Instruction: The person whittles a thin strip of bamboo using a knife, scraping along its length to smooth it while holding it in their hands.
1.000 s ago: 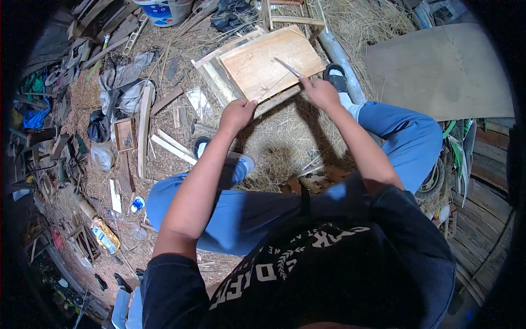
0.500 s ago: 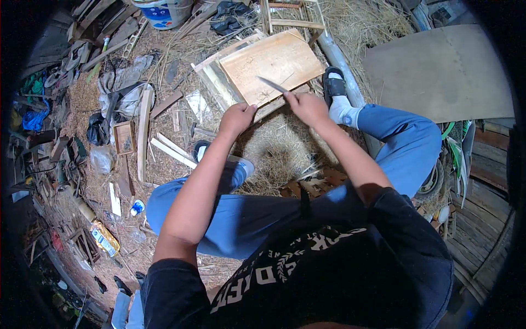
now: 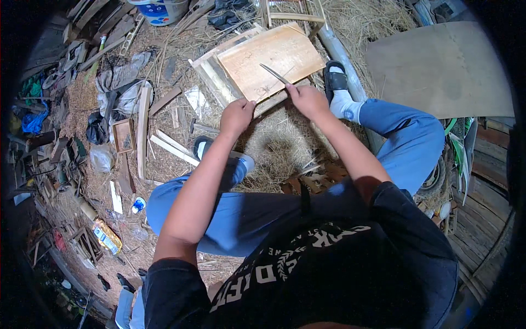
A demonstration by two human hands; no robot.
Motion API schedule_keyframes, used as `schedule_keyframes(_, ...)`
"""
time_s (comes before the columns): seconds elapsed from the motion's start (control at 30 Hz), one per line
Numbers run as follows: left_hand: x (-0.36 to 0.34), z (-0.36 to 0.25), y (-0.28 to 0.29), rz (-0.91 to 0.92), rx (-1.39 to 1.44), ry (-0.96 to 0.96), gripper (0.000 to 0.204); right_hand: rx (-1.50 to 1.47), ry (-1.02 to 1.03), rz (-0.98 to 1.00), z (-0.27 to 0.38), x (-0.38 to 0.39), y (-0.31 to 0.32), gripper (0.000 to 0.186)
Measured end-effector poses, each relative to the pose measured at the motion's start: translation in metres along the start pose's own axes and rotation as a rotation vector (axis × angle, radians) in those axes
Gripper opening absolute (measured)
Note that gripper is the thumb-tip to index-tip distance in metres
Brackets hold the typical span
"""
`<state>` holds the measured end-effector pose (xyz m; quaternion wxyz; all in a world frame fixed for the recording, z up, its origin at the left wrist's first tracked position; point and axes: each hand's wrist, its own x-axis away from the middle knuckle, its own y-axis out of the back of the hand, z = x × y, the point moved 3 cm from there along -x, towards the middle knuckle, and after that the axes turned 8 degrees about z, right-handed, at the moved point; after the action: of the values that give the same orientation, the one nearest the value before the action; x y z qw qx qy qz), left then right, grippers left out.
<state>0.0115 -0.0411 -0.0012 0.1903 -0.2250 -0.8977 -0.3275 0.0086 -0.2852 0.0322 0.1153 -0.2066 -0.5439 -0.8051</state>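
A pale flat wooden board (image 3: 268,52) lies tilted in front of me on top of other wooden pieces. My left hand (image 3: 238,117) is closed on its near left corner, thumb on the upper face. In my right hand (image 3: 308,102) is a knife (image 3: 274,73), its narrow blade pointing left and away over the board's near part. The fist hides the handle, and I cannot tell whether the blade touches the wood. Thin shavings or scratches show on the board's face.
A hammer (image 3: 204,128) and light wood strips (image 3: 174,147) lie left of my legs. A small wooden frame (image 3: 124,136) is further left. Behind the board stand a slatted wooden frame (image 3: 296,17) and a bucket (image 3: 160,11). A large brown sheet (image 3: 438,71) lies at the right.
My right hand and the knife have shifted slightly away from me, with the blade angled more steeply across the board. My left hand keeps its hold on the corner.
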Motion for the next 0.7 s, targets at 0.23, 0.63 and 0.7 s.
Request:
schedule_keyframes(0.23, 0.003, -0.010, 0.003, -0.003, -0.061, 0.045, 0.040, 0.050, -0.125, -0.101, -0.022, -0.006, 0.025, 0.061)
schedule_keyframes(0.63, 0.006, -0.006, 0.003, -0.042, -0.074, 0.017, 0.041, 0.043, -0.014, -0.002, -0.013, 0.009, 0.025, 0.070)
schedule_keyframes(0.7, 0.004, -0.005, 0.004, -0.081, -0.090, -0.002, 0.042, 0.209, 0.104, 0.090, 0.003, 0.019, 0.018, 0.070)
